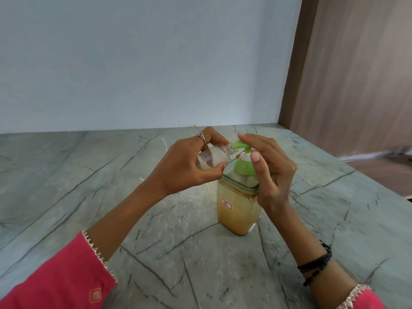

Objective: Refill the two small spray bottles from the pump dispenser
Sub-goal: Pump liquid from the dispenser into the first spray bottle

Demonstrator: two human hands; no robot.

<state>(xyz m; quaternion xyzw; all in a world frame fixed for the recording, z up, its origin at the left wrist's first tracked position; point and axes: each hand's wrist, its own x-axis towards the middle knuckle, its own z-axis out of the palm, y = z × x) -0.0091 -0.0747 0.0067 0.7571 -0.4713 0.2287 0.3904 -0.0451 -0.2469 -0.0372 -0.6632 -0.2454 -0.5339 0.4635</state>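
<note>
A white label (226, 204) reading "35" marks the amber-filled dispenser (238, 208) at centre frame. Left hand (187, 166) grips a clear bottle (214, 156) at the green pump (242, 161); right hand (269, 166), fingers straight, presses its top.

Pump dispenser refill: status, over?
Left hand grips small clear bottle, tilted, mouth at green spout. Right hand fingers rest on pump head; dispenser upright on counter. Nothing in the way.
</note>
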